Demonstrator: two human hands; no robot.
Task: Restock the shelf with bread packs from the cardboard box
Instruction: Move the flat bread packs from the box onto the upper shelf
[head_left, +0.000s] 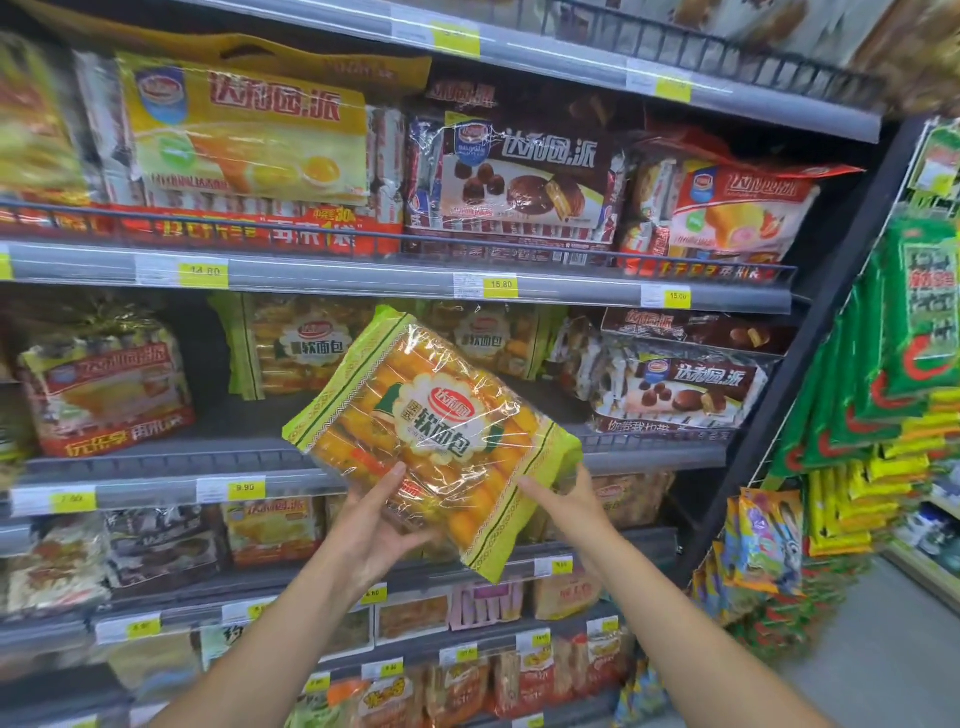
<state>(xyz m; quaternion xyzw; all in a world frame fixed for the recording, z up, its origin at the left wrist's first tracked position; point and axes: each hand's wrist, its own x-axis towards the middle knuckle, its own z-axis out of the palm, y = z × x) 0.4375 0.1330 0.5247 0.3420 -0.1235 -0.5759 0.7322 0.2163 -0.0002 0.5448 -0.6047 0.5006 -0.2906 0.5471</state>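
Supermarket aisle, with a snack bay straight ahead of you, every tier holding bagged cakes. Your pack (436, 431) of soft bread is in the air, tilted, in front of the middle shelf (156, 462) and not yet on it. Your left hand (374, 525) grips its lower edge, thumb on the clear front and fingers behind. Your right hand (566, 504) holds the lower right corner, thumb on the front, the other fingers mostly hidden behind the film.

Two matching packs (306, 343) stand at the back of that shelf, with bare shelf in front of them. Your pack looks bound for that gap, so placing it is the step in hand. The box is out of view, so you cannot tell how many packs remain.

Left of the gap sits a red pack (109, 395); to the right are chocolate pie bags (685, 384). Yellow price tags (244, 488) line the shelf rails. The tier above carries larger bags (244, 135). Green bags (883, 389) hang on a side rack at your right, above grey floor (883, 649).
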